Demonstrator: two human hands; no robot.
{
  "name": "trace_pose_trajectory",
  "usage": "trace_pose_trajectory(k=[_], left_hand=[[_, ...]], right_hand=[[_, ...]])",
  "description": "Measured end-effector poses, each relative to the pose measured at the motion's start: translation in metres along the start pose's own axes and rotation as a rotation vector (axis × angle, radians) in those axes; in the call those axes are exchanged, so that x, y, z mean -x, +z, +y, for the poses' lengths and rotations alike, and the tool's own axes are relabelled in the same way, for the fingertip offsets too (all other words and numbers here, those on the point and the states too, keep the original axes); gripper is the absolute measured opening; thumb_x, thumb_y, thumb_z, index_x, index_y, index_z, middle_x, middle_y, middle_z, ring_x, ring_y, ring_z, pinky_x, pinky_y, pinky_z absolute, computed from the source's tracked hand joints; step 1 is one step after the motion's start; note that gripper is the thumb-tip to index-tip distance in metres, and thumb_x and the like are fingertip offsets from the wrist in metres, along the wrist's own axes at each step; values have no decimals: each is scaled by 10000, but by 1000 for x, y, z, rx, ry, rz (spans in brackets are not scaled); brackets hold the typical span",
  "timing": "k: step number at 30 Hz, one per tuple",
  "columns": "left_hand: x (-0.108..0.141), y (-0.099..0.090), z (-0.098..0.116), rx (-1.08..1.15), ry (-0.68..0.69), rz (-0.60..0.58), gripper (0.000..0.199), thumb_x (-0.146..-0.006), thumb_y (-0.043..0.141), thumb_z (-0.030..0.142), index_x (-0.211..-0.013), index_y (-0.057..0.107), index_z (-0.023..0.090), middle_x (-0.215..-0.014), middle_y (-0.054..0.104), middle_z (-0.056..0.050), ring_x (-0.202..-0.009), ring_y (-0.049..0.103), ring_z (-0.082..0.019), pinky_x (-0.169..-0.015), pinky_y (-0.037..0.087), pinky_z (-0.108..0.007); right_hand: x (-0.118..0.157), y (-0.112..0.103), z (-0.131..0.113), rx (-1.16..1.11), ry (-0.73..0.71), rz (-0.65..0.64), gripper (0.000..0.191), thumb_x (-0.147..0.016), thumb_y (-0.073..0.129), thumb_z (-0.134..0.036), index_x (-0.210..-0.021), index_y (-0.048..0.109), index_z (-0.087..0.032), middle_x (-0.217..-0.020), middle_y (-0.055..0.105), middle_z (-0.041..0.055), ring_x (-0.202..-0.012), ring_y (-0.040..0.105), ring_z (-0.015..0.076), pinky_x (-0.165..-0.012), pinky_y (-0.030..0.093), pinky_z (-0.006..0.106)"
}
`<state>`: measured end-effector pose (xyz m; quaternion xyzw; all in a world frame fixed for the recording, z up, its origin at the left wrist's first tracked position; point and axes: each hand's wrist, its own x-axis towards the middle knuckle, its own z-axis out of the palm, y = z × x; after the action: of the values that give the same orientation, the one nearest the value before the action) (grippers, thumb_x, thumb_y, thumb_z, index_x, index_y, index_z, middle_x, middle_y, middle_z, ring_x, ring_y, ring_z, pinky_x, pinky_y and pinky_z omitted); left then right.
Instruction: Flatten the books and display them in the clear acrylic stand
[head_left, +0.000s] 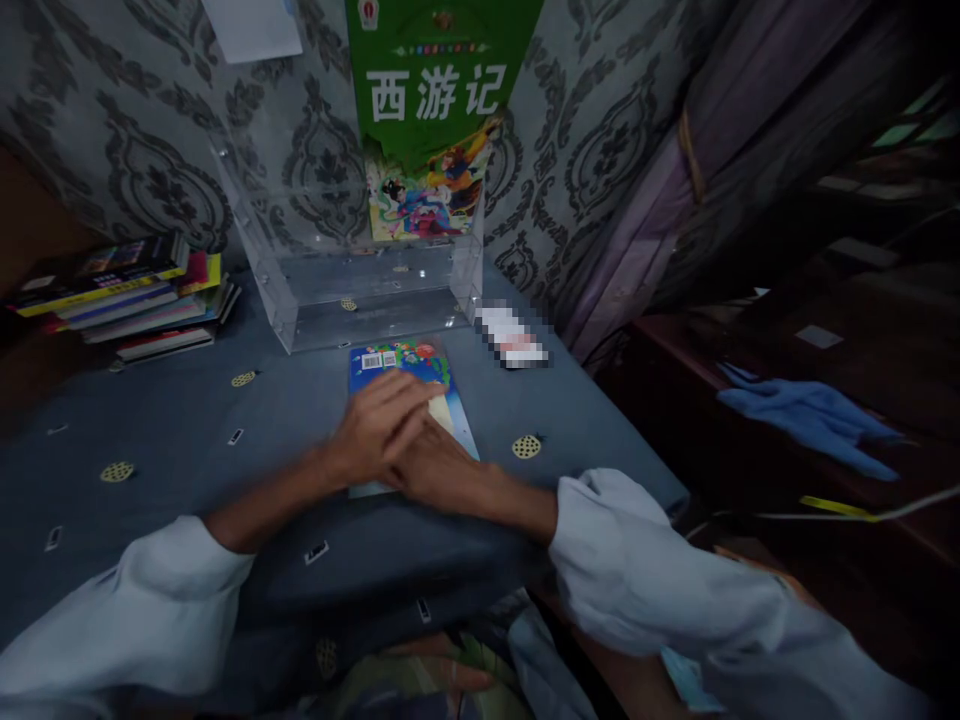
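Left of the blue book [397, 358], the desk [172, 430] has a wide bit of room. The desk's near edge is just in front of the book. On the book's right, a thinner bit of desk runs to the side edge.

The book lies flat under both hands. The left grip [386, 425] is over the book, on top of the right grip [435, 465], and they touch. I can't tell if the fingers are bent shut or loose, or if they touch the book. They hide its middle.

Far left of the book is a messy pile of books [150, 295]. Just behind the book, a see-through rack [375, 315] blocks the way back, with a tall green book [431, 150] standing up there. To the book's right is a blurred-out thing [514, 335]. Well past that side, off the desk, lies a floppy blue thing [810, 415].
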<state>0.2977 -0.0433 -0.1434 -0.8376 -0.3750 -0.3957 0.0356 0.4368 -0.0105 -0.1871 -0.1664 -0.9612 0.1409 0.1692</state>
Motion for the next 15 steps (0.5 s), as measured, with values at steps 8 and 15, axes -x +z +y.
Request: trace_pose_trajectory(k=[8, 15], left_hand=[[30, 5, -65, -244, -433, -270, 495, -995, 458, 365, -1412, 497, 102, -1482, 513, -198, -1419, 443, -319, -1160, 378, -527], [41, 18, -72, -292, -498, -343, 555, -1027, 410, 422, -1493, 436, 121, -1593, 393, -184, -1524, 274, -316, -1226, 266, -549]], right_hand=[[44, -22, -6, 66, -22, -108, 601, -1007, 536, -435, -1484, 457, -78, -1575, 401, 252, -1530, 271, 341, -1224, 283, 601], [76, -31, 29, 77, 20, -19, 728, -1001, 533, -479, -1575, 298, -97, -1603, 364, 228, -1530, 280, 313, -1225, 306, 582]])
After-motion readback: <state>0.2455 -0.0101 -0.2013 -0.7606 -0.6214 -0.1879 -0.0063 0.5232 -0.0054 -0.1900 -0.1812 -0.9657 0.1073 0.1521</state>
